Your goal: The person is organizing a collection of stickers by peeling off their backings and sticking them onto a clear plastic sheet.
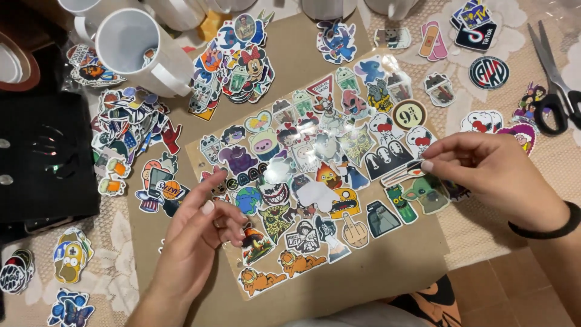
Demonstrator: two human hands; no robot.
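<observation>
Left hand (196,233) pins the clear plastic sticker-covered sheet (321,181), grip loose and empty; right hand (490,175) pinches a small sticker (404,172) at its edge.

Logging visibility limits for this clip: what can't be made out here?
Head view only:
- Stickers mid clear sheet: washed out by lamp glare.
- Mugs: cut off by top edge.
- Scissors: handle cut by right edge.
- Under left hand: sheet corner hidden.
- Right hand fingertips: whether they pinch a sticker is unclear.
</observation>
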